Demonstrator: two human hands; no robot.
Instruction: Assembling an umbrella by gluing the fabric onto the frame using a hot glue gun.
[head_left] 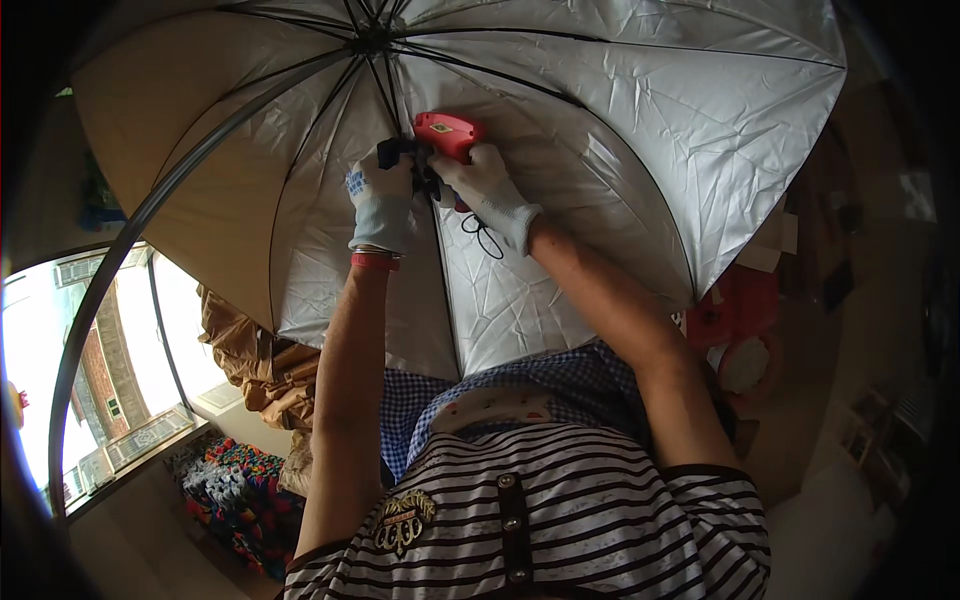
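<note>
Red tool (448, 132) sits gripped in the right hand (487, 187) against the silver umbrella's (650, 120) inner side; the left hand (382, 195) seemingly pinches dark material (394, 153) beside it; likely positioning, next needing steadiness.

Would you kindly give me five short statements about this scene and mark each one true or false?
1. The right hand is closed around a red tool. True.
2. The left hand is bare. False: it wears a whitish glove.
3. The umbrella is folded shut. False: it is spread open, with a silvery inner side and dark ribs showing.
4. A red band circles the left wrist, just beyond the glove's cuff. True.
5. The person's shirt is plain, without any pattern. False: it has dark stripes over a light ground.
</note>
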